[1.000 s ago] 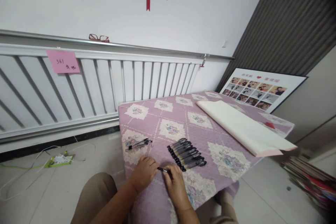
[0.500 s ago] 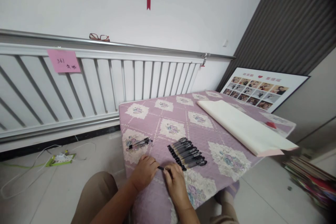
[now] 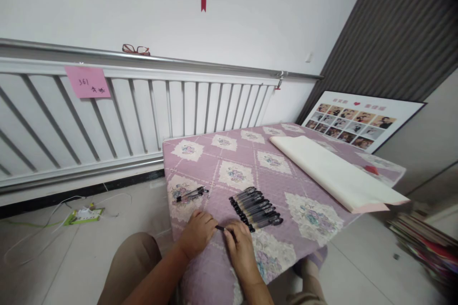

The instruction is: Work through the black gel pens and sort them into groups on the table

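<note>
Between my two hands is a dark pen (image 3: pixel 219 228), low over the near end of the table; only its black middle shows. My left hand (image 3: pixel 197 231) is closed on its left end. The fingers of my right hand (image 3: pixel 239 243) are closed around its right end. Just beyond my right hand lies a slanting row of several black-capped gel pens (image 3: pixel 255 208), side by side on the cloth. A smaller group of pens (image 3: pixel 192 194) rests beyond my left hand, close to the table's left edge.
A purple floral cloth (image 3: pixel 246 157) covers the table. A folded cream sheet (image 3: pixel 322 171) lies on its right side, with a photo board (image 3: pixel 361 119) behind. A white radiator (image 3: pixel 200 105) runs along the wall. On the floor at left sits a power strip (image 3: pixel 86 215) with cables.
Hardly anything differs. Both hands keep their hold on the pen in the same place, and the view has shifted very slightly.
</note>
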### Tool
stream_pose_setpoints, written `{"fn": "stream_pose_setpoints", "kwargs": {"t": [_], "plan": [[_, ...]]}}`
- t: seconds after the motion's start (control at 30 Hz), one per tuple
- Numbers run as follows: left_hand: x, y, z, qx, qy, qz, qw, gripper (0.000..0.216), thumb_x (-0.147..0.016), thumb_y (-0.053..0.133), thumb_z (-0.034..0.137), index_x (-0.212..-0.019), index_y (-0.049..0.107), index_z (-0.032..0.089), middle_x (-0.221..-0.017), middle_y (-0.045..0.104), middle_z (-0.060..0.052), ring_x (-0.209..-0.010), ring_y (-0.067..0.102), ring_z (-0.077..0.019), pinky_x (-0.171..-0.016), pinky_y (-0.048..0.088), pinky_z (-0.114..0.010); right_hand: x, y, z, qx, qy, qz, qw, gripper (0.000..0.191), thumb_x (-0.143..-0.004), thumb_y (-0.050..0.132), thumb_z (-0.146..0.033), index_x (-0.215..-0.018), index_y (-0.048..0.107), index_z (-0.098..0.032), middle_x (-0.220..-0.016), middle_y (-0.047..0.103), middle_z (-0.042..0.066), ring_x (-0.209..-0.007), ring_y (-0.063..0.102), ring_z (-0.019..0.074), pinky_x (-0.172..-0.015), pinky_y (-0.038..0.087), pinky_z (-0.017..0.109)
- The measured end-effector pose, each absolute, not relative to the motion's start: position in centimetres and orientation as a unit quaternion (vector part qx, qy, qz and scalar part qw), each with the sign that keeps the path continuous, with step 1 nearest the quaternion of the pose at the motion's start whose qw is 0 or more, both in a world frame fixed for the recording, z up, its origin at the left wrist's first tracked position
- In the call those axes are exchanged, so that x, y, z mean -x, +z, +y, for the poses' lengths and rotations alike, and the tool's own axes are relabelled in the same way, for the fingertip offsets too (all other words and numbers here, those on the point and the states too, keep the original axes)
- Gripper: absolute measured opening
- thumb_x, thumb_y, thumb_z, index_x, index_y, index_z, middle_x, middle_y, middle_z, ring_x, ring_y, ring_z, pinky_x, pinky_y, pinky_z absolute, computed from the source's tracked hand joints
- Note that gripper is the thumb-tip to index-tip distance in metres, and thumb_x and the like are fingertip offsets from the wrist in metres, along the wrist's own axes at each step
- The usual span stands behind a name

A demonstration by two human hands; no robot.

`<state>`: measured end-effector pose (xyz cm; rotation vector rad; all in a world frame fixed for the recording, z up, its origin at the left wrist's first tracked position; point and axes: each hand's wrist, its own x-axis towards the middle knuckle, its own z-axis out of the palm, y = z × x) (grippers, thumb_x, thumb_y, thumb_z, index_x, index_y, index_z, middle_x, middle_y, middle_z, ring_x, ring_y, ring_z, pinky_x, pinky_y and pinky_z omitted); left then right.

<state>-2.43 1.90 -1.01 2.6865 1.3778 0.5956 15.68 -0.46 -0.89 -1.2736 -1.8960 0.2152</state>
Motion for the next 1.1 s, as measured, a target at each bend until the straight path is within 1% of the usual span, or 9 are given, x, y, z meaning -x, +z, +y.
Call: {"fn": "stream_pose_setpoints", "kwargs": {"t": [0.1, 0.2, 0.3, 0.4, 0.73, 0.87, 0.97, 1.03, 1.1], "plan": [[2.42, -0.97, 1.88, -0.871, 0.192, 0.450, 0.032, 0.012, -0.096, 0.045, 0.025, -0.097, 0.058, 0.023, -0.095, 0.059, 0.000, -0.094, 0.052, -0.0180, -0.092, 0.031, -0.037, -15.73, -1.22, -0.51, 0.505, 0.092, -0.742, 0.432, 0.012, -0.090, 0.051, -0.031, -0.091, 0.059, -0.023, -0.093, 0.064, 0.005, -0.090, 0.058, 0.0213, -0.082, 0.046, 0.037], [2.45, -1.00, 1.84, -0.872, 0.193, 0.450, 0.025, 0.013, -0.096, 0.046, 0.024, -0.098, 0.058, 0.024, -0.095, 0.059, 0.000, -0.094, 0.052, -0.0175, -0.092, 0.031, -0.037, -15.80, -1.41, -0.49, 0.512, 0.081, -0.729, 0.448, 0.018, -0.087, 0.056, -0.036, -0.098, 0.059, -0.022, -0.097, 0.064, 0.007, -0.094, 0.058, 0.0232, -0.083, 0.046, 0.038], [2.46, -1.04, 1.83, -0.873, 0.195, 0.446, 0.024, 0.011, -0.095, 0.048, 0.025, -0.099, 0.058, 0.024, -0.096, 0.059, 0.001, -0.094, 0.052, -0.0171, -0.092, 0.031, -0.036, -15.82, -1.26, -0.42, 0.512, 0.085, -0.741, 0.426, 0.016, -0.090, 0.052, -0.035, -0.085, 0.060, -0.023, -0.086, 0.064, 0.004, -0.085, 0.058, 0.0208, -0.079, 0.045, 0.036], [2.42, -1.06, 1.88, -0.874, 0.194, 0.445, 0.025, 0.009, -0.095, 0.050, 0.026, -0.099, 0.058, 0.024, -0.095, 0.058, 0.001, -0.094, 0.051, -0.0172, -0.092, 0.031, -0.036, -15.80, -1.00, -0.38, 0.504, 0.092, -0.753, 0.413, 0.023, -0.093, 0.047, -0.031, -0.076, 0.059, -0.023, -0.078, 0.062, 0.002, -0.078, 0.056, 0.0188, -0.077, 0.044, 0.035], [2.44, -0.88, 1.93, -0.872, 0.178, 0.454, 0.035, 0.011, -0.096, 0.048, 0.024, -0.098, 0.058, 0.023, -0.095, 0.058, 0.000, -0.094, 0.051, -0.0179, -0.091, 0.031, -0.037, -15.64, -1.21, -0.49, 0.503, 0.116, -0.736, 0.438, 0.009, -0.088, 0.052, -0.028, -0.089, 0.059, -0.023, -0.091, 0.064, 0.006, -0.088, 0.059, 0.0214, -0.080, 0.048, 0.036], [2.49, -0.96, 1.94, -0.874, 0.187, 0.447, 0.040, 0.012, -0.096, 0.047, 0.025, -0.099, 0.058, 0.024, -0.095, 0.059, -0.001, -0.094, 0.052, -0.0181, -0.091, 0.031, -0.037, -15.69, -1.53, -0.43, 0.520, 0.098, -0.718, 0.453, 0.020, -0.085, 0.058, -0.036, -0.099, 0.059, -0.022, -0.097, 0.065, 0.008, -0.092, 0.059, 0.0230, -0.082, 0.048, 0.038], [2.47, -1.01, 1.98, -0.874, 0.188, 0.445, 0.041, 0.011, -0.096, 0.047, 0.025, -0.097, 0.058, 0.024, -0.095, 0.059, 0.000, -0.093, 0.052, -0.0179, -0.091, 0.031, -0.037, -15.75, -1.36, -0.43, 0.522, 0.103, -0.732, 0.425, 0.017, -0.090, 0.052, -0.037, -0.087, 0.061, -0.023, -0.087, 0.064, 0.005, -0.085, 0.058, 0.0216, -0.078, 0.046, 0.036], [2.44, -0.97, 2.00, -0.873, 0.188, 0.448, 0.040, 0.010, -0.096, 0.047, 0.024, -0.096, 0.058, 0.024, -0.095, 0.059, 0.001, -0.094, 0.052, -0.0178, -0.091, 0.031, -0.037, -15.77, -1.15, -0.45, 0.526, 0.106, -0.736, 0.413, 0.025, -0.093, 0.047, -0.037, -0.076, 0.060, -0.023, -0.078, 0.062, 0.004, -0.078, 0.057, 0.0206, -0.075, 0.045, 0.036], [2.43, -0.88, 2.00, -0.872, 0.187, 0.451, 0.039, 0.011, -0.096, 0.047, 0.024, -0.097, 0.057, 0.024, -0.096, 0.059, 0.001, -0.095, 0.052, -0.0178, -0.090, 0.032, -0.036, -15.80, -1.05, -0.47, 0.528, 0.110, -0.729, 0.421, 0.027, -0.093, 0.046, -0.037, -0.075, 0.059, -0.022, -0.077, 0.062, 0.004, -0.078, 0.057, 0.0206, -0.075, 0.045, 0.036]]}}
